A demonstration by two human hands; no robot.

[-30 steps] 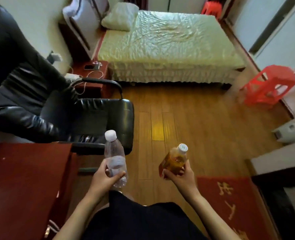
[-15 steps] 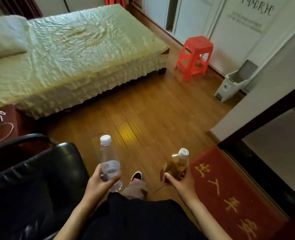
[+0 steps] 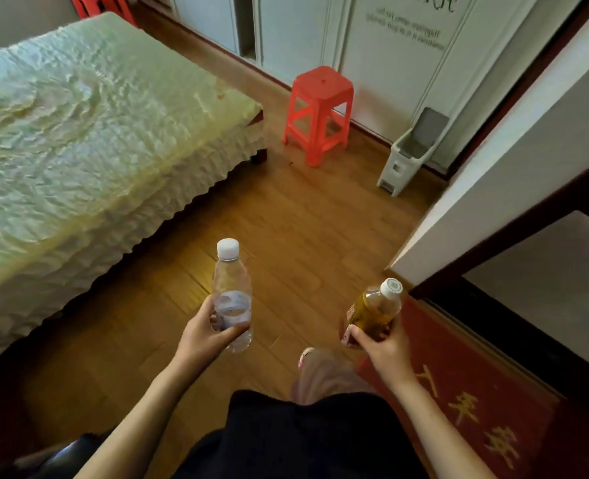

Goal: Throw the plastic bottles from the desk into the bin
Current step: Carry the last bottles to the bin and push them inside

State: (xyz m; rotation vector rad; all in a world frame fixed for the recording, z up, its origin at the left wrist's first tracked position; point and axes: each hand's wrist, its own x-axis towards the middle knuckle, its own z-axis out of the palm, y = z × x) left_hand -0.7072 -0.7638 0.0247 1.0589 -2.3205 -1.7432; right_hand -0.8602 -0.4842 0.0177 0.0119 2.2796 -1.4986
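My left hand (image 3: 205, 337) grips a clear plastic bottle (image 3: 231, 288) with a white cap, held upright at waist height. My right hand (image 3: 381, 350) holds an amber drink bottle (image 3: 372, 311) with a white cap and red label, tilted slightly right. A white pedal bin (image 3: 409, 157) with its grey lid raised stands on the floor at the far right, against the white cabinet and well ahead of both hands.
A bed (image 3: 89, 133) with a pale green cover fills the left side. A red plastic stool (image 3: 319, 114) stands left of the bin. A white wall corner (image 3: 500, 174) juts in on the right, with a red doormat (image 3: 466, 402) at its foot. Wooden floor lies between.
The view has swung right, away from the black chair and desk. The bin and stool have come closer and nearer the centre. Both hands keep their bottles.
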